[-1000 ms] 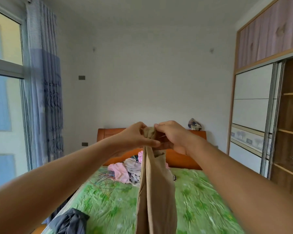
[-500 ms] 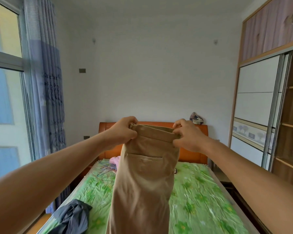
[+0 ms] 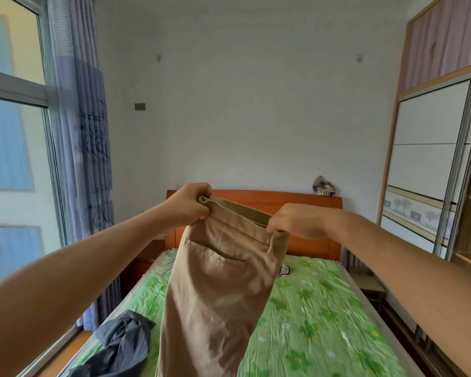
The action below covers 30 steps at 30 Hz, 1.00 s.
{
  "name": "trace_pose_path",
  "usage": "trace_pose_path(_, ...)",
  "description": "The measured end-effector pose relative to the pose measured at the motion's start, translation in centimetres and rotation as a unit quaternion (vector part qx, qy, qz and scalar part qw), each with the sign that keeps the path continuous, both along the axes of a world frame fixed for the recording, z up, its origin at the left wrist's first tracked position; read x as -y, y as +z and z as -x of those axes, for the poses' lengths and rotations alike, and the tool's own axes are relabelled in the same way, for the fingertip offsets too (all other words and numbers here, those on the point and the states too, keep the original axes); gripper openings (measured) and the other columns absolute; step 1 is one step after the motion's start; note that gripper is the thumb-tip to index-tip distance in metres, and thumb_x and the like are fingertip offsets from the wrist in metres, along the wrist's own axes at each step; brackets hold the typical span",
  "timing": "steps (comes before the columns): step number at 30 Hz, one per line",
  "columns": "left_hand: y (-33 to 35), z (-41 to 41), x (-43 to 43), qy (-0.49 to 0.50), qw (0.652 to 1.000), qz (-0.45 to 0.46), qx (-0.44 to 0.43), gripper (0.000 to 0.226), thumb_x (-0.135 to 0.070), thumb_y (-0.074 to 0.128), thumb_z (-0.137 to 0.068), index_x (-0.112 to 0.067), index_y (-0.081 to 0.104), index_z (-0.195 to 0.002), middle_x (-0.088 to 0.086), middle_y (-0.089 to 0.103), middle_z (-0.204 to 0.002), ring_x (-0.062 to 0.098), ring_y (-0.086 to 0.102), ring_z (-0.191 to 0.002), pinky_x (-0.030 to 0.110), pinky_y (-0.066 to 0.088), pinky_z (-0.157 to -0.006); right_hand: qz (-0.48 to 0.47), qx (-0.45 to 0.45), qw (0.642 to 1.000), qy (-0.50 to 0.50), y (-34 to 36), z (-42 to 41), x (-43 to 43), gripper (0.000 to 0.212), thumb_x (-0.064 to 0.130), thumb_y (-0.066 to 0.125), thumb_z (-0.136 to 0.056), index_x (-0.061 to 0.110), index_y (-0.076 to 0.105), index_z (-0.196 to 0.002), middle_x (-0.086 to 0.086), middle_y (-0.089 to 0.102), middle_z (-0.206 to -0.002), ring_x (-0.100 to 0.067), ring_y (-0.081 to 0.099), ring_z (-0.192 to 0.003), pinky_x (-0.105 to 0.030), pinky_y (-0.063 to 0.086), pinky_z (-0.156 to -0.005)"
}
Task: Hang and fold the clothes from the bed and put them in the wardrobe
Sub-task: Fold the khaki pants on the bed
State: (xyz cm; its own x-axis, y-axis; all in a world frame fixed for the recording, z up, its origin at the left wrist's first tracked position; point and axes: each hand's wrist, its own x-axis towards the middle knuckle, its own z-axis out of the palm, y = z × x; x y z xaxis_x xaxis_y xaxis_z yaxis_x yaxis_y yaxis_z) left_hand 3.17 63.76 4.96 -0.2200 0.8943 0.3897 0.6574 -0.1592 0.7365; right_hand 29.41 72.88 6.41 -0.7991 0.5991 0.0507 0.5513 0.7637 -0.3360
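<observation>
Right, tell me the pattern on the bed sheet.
Bright green bed sheet printed with darker green flowers, seen in the head view.

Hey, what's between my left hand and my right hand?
The tan trousers' waistband spans from left hand to right hand, seen in the head view.

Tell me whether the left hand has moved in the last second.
Yes. The left hand, gripping the khaki trousers, has shifted left: it was in front of the headboard's middle and is now at its left end.
</observation>
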Motion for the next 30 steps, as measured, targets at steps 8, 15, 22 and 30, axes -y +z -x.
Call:
trace_pose_path(8,0.5,0.2,0.1,-0.024,1.0,0.017,0.002,0.033,0.006,0.052,-0.062,-0.023,0.065,-0.073,-0.005,0.058,-0.061,0.009,0.054,-0.057,0.024,0.044,-0.05,-0.005,0.049,0.997,0.051,0.2,0.4,-0.1,0.029,0.014,0.054,-0.092,0.027,0.075,-0.107,0.016,0.072,-0.098,-0.005,0.066,-0.09,-0.029,0.056,-0.076)
trace_pose_path(15,0.8,1.5,0.6,-0.075,0.996,0.047,0.029,0.038,0.021,0.054,-0.075,-0.008,0.066,-0.097,0.01,0.059,-0.079,0.02,0.055,-0.072,0.032,0.045,-0.062,-0.024,-0.045,0.998,0.04,-0.8,-0.5,-1.2,0.047,0.055,0.051,-0.086,0.022,0.051,-0.053,0.004,0.037,-0.056,-0.018,0.032,-0.055,-0.039,0.027,-0.058)
trace_pose_path(22,1.6,2.1,1.3,-0.155,0.98,0.072,0.103,0.017,0.006,0.058,-0.096,-0.008,0.062,-0.104,0.009,0.062,-0.095,0.018,0.06,-0.09,0.028,0.055,-0.084,-0.086,-0.226,0.968,0.074,-1.1,-1.6,-1.5,0.059,0.076,0.068,-0.068,0.018,0.062,-0.056,0.007,0.054,-0.052,-0.005,0.044,-0.05,-0.023,0.034,-0.052)
trace_pose_path(30,3.3,-1.3,3.2,-0.118,0.984,-0.093,-0.091,0.034,0.016,0.06,-0.086,-0.01,0.063,-0.107,0.01,0.058,-0.115,0.03,0.065,-0.099,0.042,0.06,-0.086,-0.066,-0.312,0.945,0.073,0.7,-2.9,-2.3,0.039,0.039,0.081,-0.082,0.016,0.064,-0.056,0.01,0.055,-0.048,-0.003,0.045,-0.045,-0.016,0.034,-0.049)
